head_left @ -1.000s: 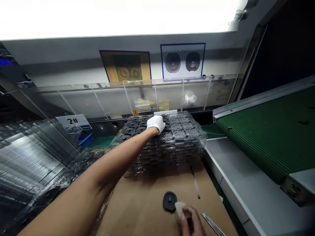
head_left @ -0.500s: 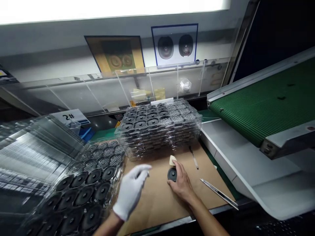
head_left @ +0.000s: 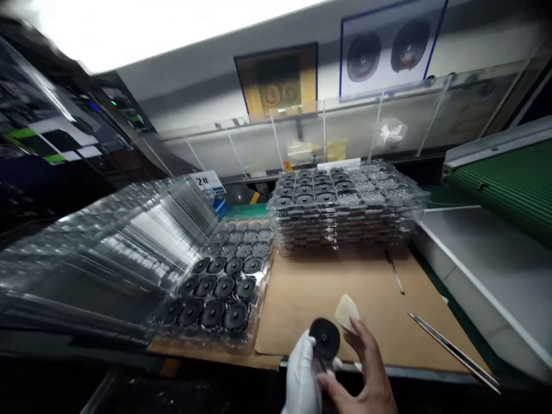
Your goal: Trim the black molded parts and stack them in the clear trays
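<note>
My left hand (head_left: 302, 376), in a white glove, is at the bottom of the view and grips a round black speaker part (head_left: 324, 338) from below. Its lower edge is hidden by the glove. My bare right hand (head_left: 366, 374) is next to it, with its fingers around a pale wedge-shaped pad (head_left: 347, 313) that touches the rim of the black part. Just beyond both hands lies a brown cardboard sheet (head_left: 345, 299).
A tall stack of clear plastic trays (head_left: 345, 215) holding black speaker parts stands behind the cardboard. To the left is an open clear tray (head_left: 215, 302) of the same parts. A long metal tool (head_left: 452, 351) and a thin pen-like tool (head_left: 394, 273) lie on the cardboard. A green conveyor belt (head_left: 500, 178) runs at right.
My left hand has come back from the tray stack and now holds the black part, lifted off the cardboard. Both hands are nearer me, and the view has turned left.
</note>
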{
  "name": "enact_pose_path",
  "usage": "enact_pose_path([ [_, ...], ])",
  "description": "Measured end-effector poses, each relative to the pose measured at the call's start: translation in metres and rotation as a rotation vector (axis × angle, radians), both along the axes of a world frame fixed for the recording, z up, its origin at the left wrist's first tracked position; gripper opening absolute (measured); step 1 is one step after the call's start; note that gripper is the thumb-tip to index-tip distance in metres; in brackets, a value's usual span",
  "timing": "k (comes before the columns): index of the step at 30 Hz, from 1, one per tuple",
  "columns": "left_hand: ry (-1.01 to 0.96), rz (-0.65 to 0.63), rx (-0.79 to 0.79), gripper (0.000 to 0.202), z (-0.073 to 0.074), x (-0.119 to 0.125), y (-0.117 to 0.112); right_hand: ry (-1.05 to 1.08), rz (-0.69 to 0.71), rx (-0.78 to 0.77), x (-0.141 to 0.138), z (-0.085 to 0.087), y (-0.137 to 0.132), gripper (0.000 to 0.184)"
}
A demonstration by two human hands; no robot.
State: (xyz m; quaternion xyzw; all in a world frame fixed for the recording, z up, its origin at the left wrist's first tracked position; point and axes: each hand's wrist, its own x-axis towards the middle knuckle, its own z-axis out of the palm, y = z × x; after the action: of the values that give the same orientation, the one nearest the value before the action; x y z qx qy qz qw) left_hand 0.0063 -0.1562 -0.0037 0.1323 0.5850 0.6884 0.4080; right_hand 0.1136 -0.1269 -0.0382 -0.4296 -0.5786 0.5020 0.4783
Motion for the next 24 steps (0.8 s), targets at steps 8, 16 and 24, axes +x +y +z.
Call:
enact_pose_path([
  [8,0.188,-0.237,0.076,0.015,0.047,0.022,-0.003,0.224,-0.172,-0.271,0.051,0.026,0.0,0.042],
  [16,0.275,-0.236,-0.089,0.006,0.043,0.031,-0.005,0.138,-0.276,-0.048,0.056,0.037,-0.019,0.04],
  [24,0.24,-0.148,-0.073,0.021,0.03,0.036,-0.006,-0.25,-0.102,0.473,0.058,0.056,-0.009,0.03],
])
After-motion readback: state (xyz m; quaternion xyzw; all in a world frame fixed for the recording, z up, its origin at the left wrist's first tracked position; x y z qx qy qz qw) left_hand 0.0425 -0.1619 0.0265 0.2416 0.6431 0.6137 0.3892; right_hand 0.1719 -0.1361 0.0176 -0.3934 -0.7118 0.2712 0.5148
